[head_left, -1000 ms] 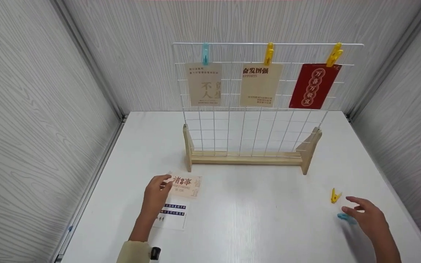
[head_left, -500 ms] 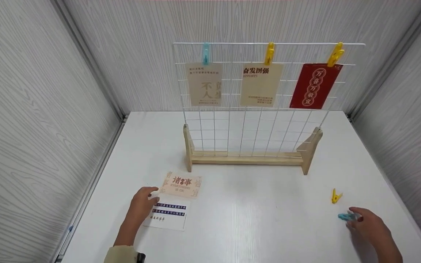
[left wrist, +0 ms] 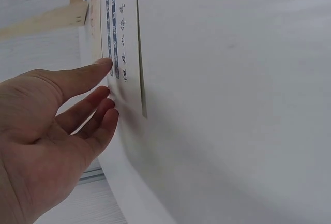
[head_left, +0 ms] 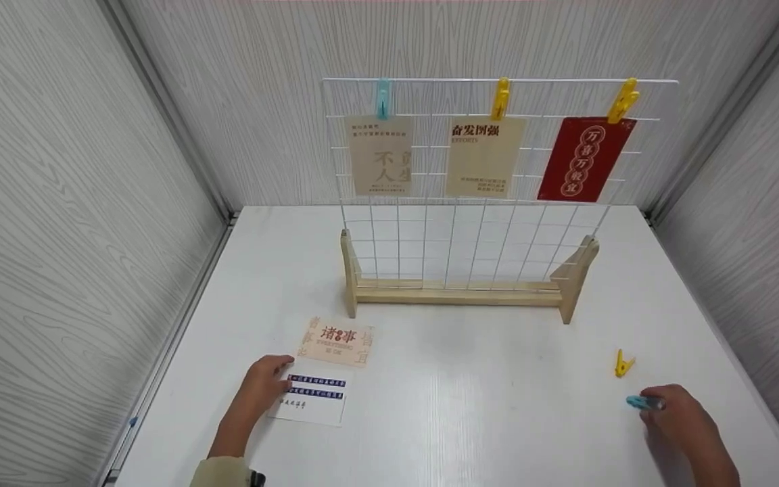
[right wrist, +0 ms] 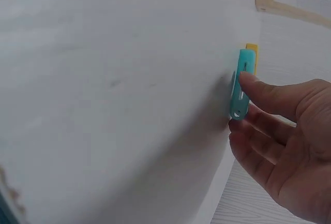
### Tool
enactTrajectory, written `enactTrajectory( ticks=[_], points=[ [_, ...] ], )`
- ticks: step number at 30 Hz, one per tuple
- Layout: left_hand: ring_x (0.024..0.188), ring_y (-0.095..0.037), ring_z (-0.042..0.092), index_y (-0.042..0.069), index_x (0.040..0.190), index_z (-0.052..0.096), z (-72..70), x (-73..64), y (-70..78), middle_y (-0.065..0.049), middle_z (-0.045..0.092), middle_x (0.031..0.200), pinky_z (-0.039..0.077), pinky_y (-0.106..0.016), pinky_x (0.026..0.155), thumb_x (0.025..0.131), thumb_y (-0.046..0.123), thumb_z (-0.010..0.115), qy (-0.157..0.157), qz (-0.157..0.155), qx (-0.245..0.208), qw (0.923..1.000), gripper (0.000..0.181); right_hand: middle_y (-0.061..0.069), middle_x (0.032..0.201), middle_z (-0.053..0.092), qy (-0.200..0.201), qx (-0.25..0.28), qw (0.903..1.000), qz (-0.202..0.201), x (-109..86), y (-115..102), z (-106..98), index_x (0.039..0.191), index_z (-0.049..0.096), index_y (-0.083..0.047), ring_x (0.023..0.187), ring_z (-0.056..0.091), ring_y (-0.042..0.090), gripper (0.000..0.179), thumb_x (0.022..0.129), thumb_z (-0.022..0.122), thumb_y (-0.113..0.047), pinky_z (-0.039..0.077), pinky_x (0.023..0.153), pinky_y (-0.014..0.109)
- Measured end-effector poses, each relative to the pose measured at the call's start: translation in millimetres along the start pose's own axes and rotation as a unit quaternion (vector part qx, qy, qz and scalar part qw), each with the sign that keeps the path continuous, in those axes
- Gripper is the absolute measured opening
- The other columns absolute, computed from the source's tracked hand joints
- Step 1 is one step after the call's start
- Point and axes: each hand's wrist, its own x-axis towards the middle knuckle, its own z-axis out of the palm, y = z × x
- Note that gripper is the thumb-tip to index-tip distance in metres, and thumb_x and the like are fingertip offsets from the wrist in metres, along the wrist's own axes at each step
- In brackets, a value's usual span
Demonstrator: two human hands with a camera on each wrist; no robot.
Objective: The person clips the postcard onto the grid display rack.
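My left hand (head_left: 264,384) is at the left end of a white card (head_left: 315,412) with two blue printed bands, its thumb tip over the card and a gap between thumb and fingers. In the left wrist view the fingertips (left wrist: 111,113) sit right at that card's edge. Just above lies a pale pink card (head_left: 335,341) with red characters. On the right, my right hand (head_left: 683,416) pinches a light blue clothespin (head_left: 641,402) low at the table; in the right wrist view the thumb lies across the clothespin (right wrist: 242,94). A yellow clothespin (head_left: 623,364) lies just beyond it.
A white wire grid (head_left: 477,243) stands upright in a wooden base (head_left: 457,296) at the back. A beige card (head_left: 381,162), a cream card (head_left: 484,162) and a red card (head_left: 585,162) hang from it by clothespins. Wood-grain panels enclose the table.
My left hand has moved from the pink card down and left to the white card's edge. My right hand has lowered onto the blue clothespin and taken hold of it.
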Motion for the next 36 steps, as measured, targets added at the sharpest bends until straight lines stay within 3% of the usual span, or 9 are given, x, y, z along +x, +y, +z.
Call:
enactTrajectory(
  ticks=[7,12,16,20,25,32,36],
  points=[
    [0.131,-0.042,0.052,0.000,0.130,0.064,2.6,-2.7,-2.3,-0.019,0.061,0.132,0.040,-0.055,0.112,0.087,-0.004,0.071,0.011,0.019,0.021,0.9995,0.043,0.040,0.125,0.048,0.012,-0.001,0.9995,-0.031,0.9,1,2,0.125,0.060,0.011,0.111,0.055,0.052,0.041,0.088,0.070,-0.004,0.049,0.090,0.061],
    [0.128,-0.039,0.054,0.002,0.126,0.066,1.7,-2.4,-4.0,-0.017,0.061,0.127,0.041,-0.055,0.111,0.088,-0.004,0.071,0.012,0.018,0.016,0.9996,0.039,0.039,0.121,0.049,0.012,0.010,0.9997,-0.020,1.7,1,4,0.124,0.058,0.014,0.102,0.056,0.044,0.039,0.089,0.066,0.001,0.052,0.086,0.056],
    [0.117,-0.032,0.058,0.003,0.124,0.067,0.9,-3.1,-7.0,-0.014,0.061,0.120,0.046,-0.051,0.105,0.090,-0.004,0.069,0.012,0.013,-0.002,0.9998,0.035,0.036,0.119,0.054,0.002,0.015,0.9999,-0.004,4.3,0,4,0.126,0.056,0.017,0.105,0.058,0.046,0.040,0.089,0.066,0.001,0.052,0.087,0.055],
    [0.108,-0.027,0.057,0.005,0.121,0.069,-1.7,-5.0,-9.2,-0.013,0.060,0.117,0.049,-0.046,0.096,0.091,-0.002,0.066,0.012,0.012,-0.030,0.9994,0.030,0.035,0.120,0.055,-0.013,0.026,0.9994,0.018,8.4,0,5,0.129,0.053,0.017,0.109,0.058,0.047,0.044,0.092,0.064,-0.004,0.052,0.088,0.055],
    [0.108,-0.026,0.060,0.009,0.122,0.069,-9.1,-9.9,-7.5,-0.013,0.061,0.123,0.051,-0.041,0.091,0.093,0.004,0.066,-0.002,0.007,-0.087,0.9962,0.030,0.038,0.132,0.048,-0.017,0.023,0.9987,0.043,5.1,-7,2,0.139,0.044,0.012,0.116,0.053,0.051,0.055,0.098,0.061,-0.019,0.049,0.090,0.061],
    [0.115,-0.022,0.062,0.010,0.129,0.066,-16.0,-13.6,2.6,-0.010,0.064,0.129,0.054,-0.037,0.097,0.094,0.007,0.067,-0.021,0.030,-0.199,0.9794,0.035,0.035,0.132,0.049,0.023,0.019,0.9993,0.024,-1.8,-15,3,0.145,0.040,0.006,0.112,0.054,0.047,0.059,0.104,0.053,-0.034,0.050,0.083,0.056],
    [0.115,-0.021,0.063,0.009,0.130,0.066,-15.7,-15.0,10.9,-0.010,0.066,0.128,0.054,-0.036,0.098,0.096,0.010,0.067,-0.025,0.031,-0.233,0.9718,0.034,0.036,0.133,0.047,0.046,0.043,0.9980,-0.002,-2.7,-17,6,0.147,0.038,0.007,0.115,0.053,0.048,0.062,0.106,0.047,-0.040,0.050,0.083,0.053]
  ],
)
